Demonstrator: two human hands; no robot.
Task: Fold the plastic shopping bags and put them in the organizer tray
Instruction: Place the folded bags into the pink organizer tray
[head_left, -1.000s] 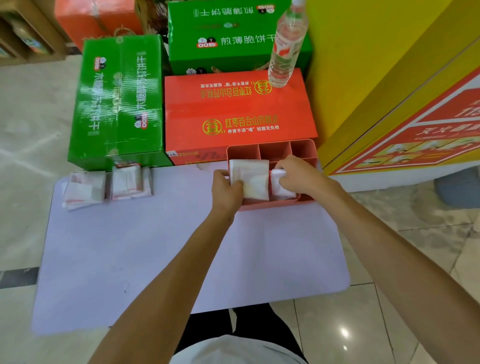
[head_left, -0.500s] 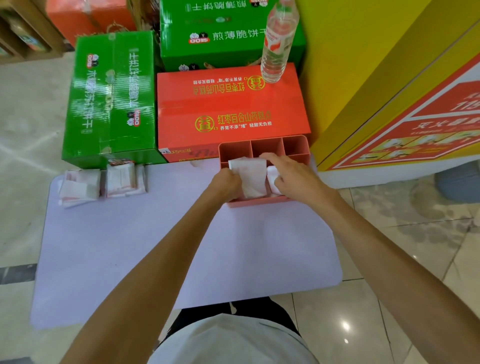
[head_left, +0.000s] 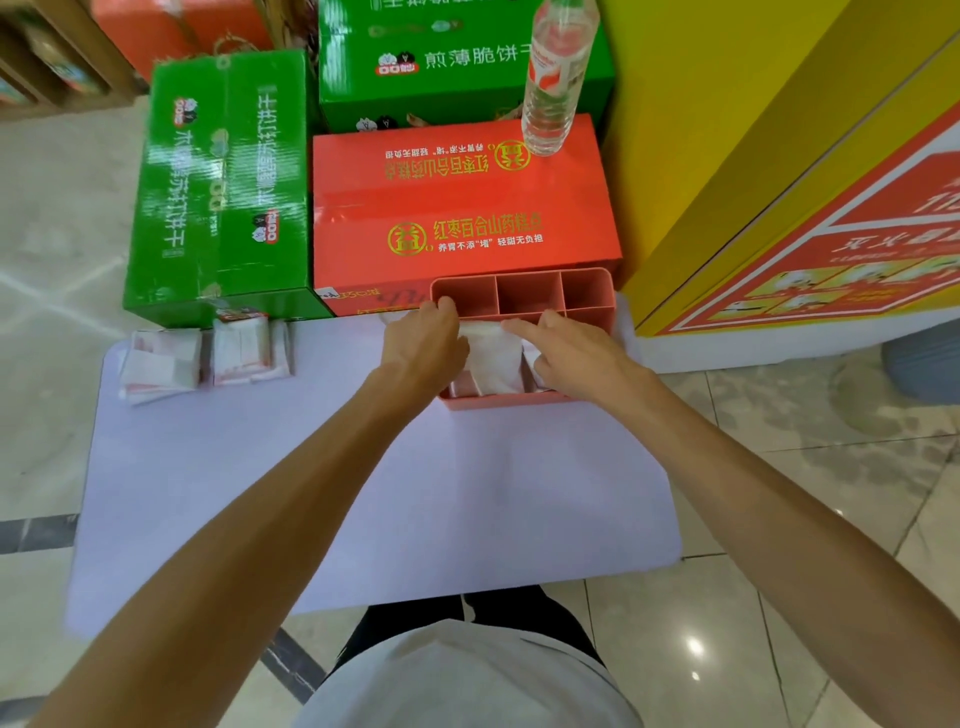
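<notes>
A coral-pink organizer tray (head_left: 524, 291) with several compartments stands at the far edge of a pale lilac mat (head_left: 363, 493). A folded white plastic bag (head_left: 491, 358) sits upright in a near compartment of the tray. My left hand (head_left: 423, 348) grips the bag's left edge, fingers curled at the tray's left side. My right hand (head_left: 566, 353) lies over the bag's right side with fingers stretched out, pressing on its top. Two more folded bags, one (head_left: 158, 364) beside the other (head_left: 249, 348), lie at the mat's far left.
A red carton (head_left: 457, 208) stands right behind the tray, with a clear water bottle (head_left: 553, 78) on it. Green cartons (head_left: 218, 182) stand left and behind. A yellow cabinet (head_left: 753, 156) rises on the right. Tiled floor surrounds the mat.
The folded bag has gone lower into the tray's near compartment. My right hand has moved from beside the bag onto its top, fingers now straighter; my left hand followed the bag down.
</notes>
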